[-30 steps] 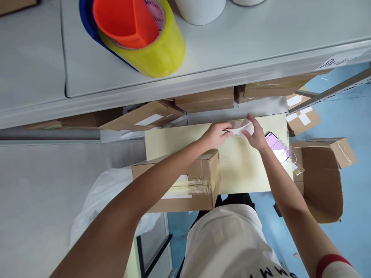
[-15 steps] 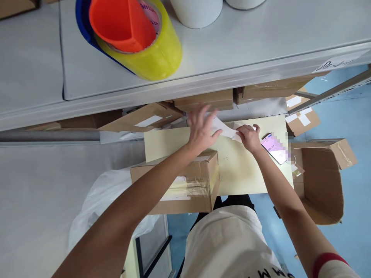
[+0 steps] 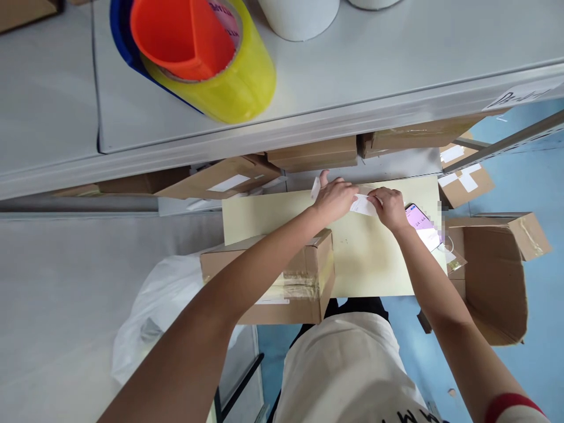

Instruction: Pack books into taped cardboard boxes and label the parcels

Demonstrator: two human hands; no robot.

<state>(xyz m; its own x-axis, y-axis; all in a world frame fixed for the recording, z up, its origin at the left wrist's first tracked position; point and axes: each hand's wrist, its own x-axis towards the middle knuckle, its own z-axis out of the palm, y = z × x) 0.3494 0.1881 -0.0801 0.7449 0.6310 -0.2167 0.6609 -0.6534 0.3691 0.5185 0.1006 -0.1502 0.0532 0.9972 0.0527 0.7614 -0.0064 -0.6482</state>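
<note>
Both my hands meet over a pale yellow board [image 3: 374, 258] that lies across my lap. My left hand [image 3: 335, 198] is curled and pinches the left end of a small white paper label [image 3: 363, 205]. My right hand [image 3: 389, 207] is closed on the label's right end. A strip of the white paper sticks up beside my left fingers. A sealed cardboard box [image 3: 286, 276] with clear tape rests on the board under my left forearm. A phone [image 3: 423, 224] with a lit pink screen lies on the board just right of my right hand.
A grey shelf [image 3: 352, 88] juts out above, carrying a yellow tape roll [image 3: 238, 82] with an orange core and a white roll [image 3: 299, 14]. Flat cardboard parcels [image 3: 308, 154] are stacked beneath it. An open carton [image 3: 493, 276] stands on the blue floor at right; a white plastic bag [image 3: 154, 311] at left.
My left hand, spread open above the label half a second ago, has closed on the label's left end. Both hands have shifted slightly right.
</note>
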